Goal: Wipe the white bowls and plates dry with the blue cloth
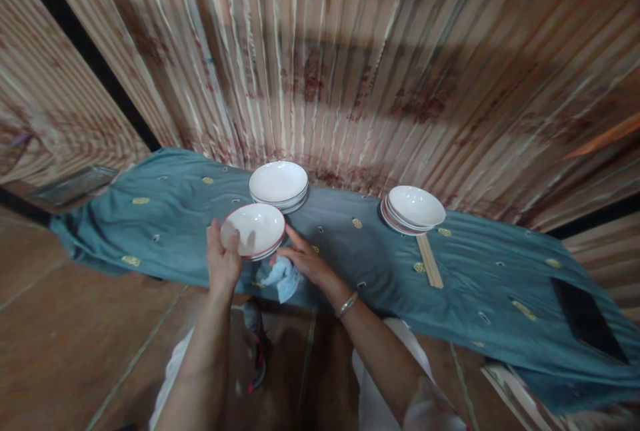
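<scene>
A small stack of white bowls with red rims (261, 223) is between my two hands, near the front of the cloth-covered table. My left hand (223, 261) grips the stack's left side, its thumb over the rim. My right hand (306, 259) has its fingers at the stack's right side and a crumpled light blue cloth (285, 279) bunched in it, hanging below. Just behind the held bowls stands a stack of white plates with dark rims (279, 180). Whether the held bowls touch the table is hard to tell.
Farther right are another stack of white bowls (417, 206) and a bundle of wooden chopsticks (429, 261). A dark flat phone or tablet (589, 320) lies at the right end. The teal tablecloth (350, 264) hangs over the front edge. A pleated curtain (320, 71) rises behind.
</scene>
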